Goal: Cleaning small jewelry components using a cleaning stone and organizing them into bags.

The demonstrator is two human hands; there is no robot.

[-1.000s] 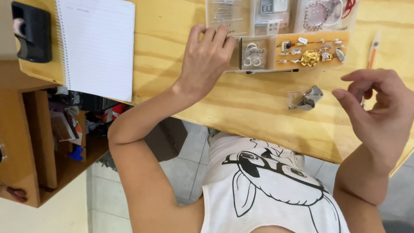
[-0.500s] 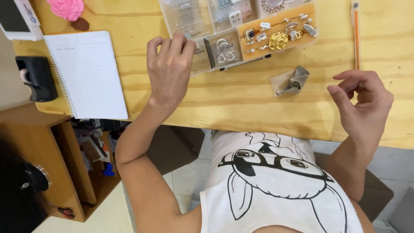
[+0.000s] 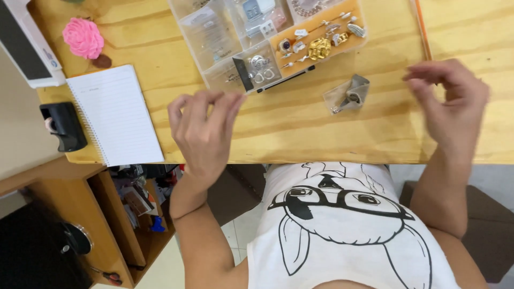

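Above the wooden worktop [image 3: 278, 128], left hand [image 3: 203, 134] hovers, fingers loosely curled, empty, just short of the compartment box [image 3: 257, 40]; right hand [image 3: 450, 107] half-curled, empty, beside small plastic pouch [image 3: 349, 95].

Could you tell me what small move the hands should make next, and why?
Probably bring the left hand forward to the clear compartment box: its fingers seem pinched together just short of the box's ring section, while the right hand hovers apart.
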